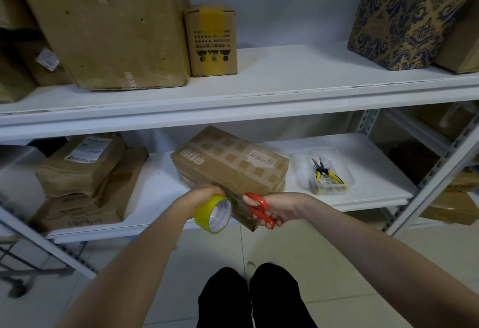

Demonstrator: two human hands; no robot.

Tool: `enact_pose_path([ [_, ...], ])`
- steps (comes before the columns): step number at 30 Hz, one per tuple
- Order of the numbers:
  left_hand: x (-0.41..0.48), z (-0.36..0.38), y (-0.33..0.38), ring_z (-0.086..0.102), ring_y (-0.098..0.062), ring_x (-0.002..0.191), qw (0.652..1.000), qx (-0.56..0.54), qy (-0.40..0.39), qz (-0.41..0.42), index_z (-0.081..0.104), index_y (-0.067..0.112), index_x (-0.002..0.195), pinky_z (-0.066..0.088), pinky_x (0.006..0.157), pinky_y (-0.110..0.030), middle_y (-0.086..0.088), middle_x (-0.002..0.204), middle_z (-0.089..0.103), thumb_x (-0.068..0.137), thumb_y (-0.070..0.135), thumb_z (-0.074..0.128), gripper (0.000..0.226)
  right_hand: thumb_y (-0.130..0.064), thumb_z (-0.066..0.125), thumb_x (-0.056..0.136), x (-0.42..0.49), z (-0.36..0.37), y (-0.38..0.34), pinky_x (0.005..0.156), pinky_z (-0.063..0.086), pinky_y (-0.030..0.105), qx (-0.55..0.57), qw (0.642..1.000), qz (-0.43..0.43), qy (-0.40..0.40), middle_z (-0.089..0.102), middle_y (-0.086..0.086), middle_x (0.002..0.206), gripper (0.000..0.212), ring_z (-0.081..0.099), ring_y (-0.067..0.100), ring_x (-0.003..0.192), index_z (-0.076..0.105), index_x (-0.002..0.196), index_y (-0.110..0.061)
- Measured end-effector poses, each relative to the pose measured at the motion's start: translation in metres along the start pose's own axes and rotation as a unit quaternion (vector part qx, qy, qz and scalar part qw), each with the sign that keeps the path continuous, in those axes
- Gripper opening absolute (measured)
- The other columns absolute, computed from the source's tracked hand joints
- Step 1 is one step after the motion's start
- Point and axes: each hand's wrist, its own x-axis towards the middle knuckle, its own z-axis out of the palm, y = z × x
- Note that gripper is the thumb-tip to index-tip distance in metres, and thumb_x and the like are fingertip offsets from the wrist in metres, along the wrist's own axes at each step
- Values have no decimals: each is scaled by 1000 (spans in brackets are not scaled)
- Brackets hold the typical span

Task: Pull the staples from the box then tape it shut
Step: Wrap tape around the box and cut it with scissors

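Observation:
A brown cardboard box point(230, 161) with printed squares lies on the lower white shelf point(363, 195), its near end sticking out over the front edge. My left hand point(201, 195) grips a yellow roll of tape point(213, 214) right at the box's near end. My right hand point(278, 209) holds red-handled scissors point(259, 209), their blades pointing left toward the stretch between the roll and the box. A strip of tape between roll and box is hard to make out.
A clear plastic tray point(342, 172) with yellow-handled pliers point(325, 173) sits to the box's right. Wrapped brown parcels point(83, 169) are stacked at the left. The upper shelf point(285, 86) carries a large carton point(108, 24), a small taped box point(211, 41) and a patterned box point(404, 29).

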Motion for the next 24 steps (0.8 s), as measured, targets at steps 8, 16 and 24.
enact_pose_path([
  [8,-1,-5,3,58,-32,107,1000,24,4,-3,61,10,110,47,99,-42,-16,116,62,87,14,61,24,-78,47,62,3,0,4,49,24,19,-16,999,-32,35,51,-8,61,59,42,5,52,52,80,-22],
  [16,6,-5,7,56,-24,100,967,249,49,41,64,11,113,46,84,-30,-8,109,62,81,18,64,33,-56,60,86,10,4,10,42,27,16,-23,993,-82,79,56,-3,59,42,46,5,46,57,69,-18],
  [24,-9,-10,22,56,-22,83,856,500,112,77,56,20,71,38,65,-24,-1,83,60,80,25,56,11,-59,58,84,-1,-5,-4,48,31,21,-166,981,-50,86,55,0,59,45,53,10,51,52,67,-18],
])
